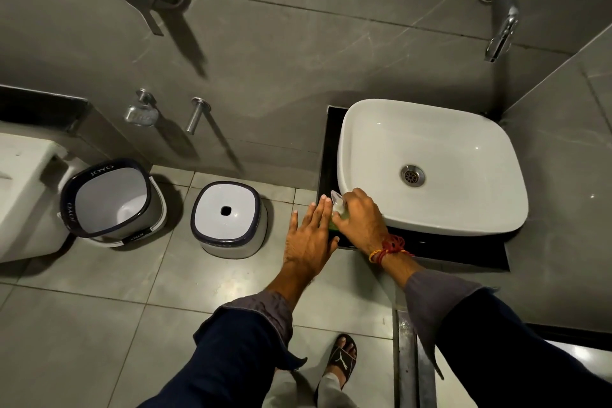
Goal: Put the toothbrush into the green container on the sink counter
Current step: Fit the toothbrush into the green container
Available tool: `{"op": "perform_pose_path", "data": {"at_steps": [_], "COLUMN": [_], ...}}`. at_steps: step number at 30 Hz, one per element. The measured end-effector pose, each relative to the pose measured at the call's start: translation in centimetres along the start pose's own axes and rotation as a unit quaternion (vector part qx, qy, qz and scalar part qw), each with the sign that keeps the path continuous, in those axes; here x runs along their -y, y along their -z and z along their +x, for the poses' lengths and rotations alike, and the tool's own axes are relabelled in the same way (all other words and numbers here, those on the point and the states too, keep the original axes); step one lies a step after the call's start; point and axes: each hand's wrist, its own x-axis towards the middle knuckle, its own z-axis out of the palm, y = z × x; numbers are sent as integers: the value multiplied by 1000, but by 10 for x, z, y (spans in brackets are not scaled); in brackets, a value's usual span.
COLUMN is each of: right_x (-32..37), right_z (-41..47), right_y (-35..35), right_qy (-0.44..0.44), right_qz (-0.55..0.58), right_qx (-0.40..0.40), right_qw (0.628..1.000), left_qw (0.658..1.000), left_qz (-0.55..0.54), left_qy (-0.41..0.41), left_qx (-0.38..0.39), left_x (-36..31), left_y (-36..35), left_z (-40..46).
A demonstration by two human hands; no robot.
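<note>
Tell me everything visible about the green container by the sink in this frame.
Only slivers of the green container show: translucent green, plastic by the look, with a clear, paler piece at its top. It sits at the left end of the dark counter, just in front of the white basin. The right hand wraps over it and the left hand lies flat against its left side. Its shape and contents are hidden.

Dim overhead light, hard slanting shadows, wide-angle edge bending.

Stool (pixel 228 219) between bucket (pixel 111 200) and sink (pixel 430 166).
</note>
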Motion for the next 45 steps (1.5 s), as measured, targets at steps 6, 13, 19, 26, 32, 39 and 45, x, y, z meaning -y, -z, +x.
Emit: {"op": "perform_pose_path", "data": {"at_steps": [6, 13, 19, 26, 32, 39, 45], "right_x": [2, 7, 8, 5, -10, -7, -10], "right_z": [-7, -21, -30, -29, -9, 11, 6], "right_y": [-7, -15, -20, -7, 35, 30, 29], "right_qy": [-87, -100, -119, -124, 174, 235, 233], "right_qz": [0, 136, 149, 59, -96, -214, -214], "right_qx": [-45, -96, -97, -69, -39, 92, 87], "right_qw": [995, 981, 977, 988, 979, 944, 945], "left_qw": [1000, 1000, 1000, 1000, 999, 999, 999], "left_qz": [-10, 2, 22, 19, 19, 9, 17], "left_qy": [7, 19, 14, 17, 24, 33, 35], "left_qx": [-4, 1, 4, 8, -11, -18, -21], "left_x": [-4, -9, -11, -11, -12, -12, -14], "left_y": [2, -1, -2, -2, -9, -14, -14], "left_z": [-1, -4, -6, -7, -8, -6, -7]}}
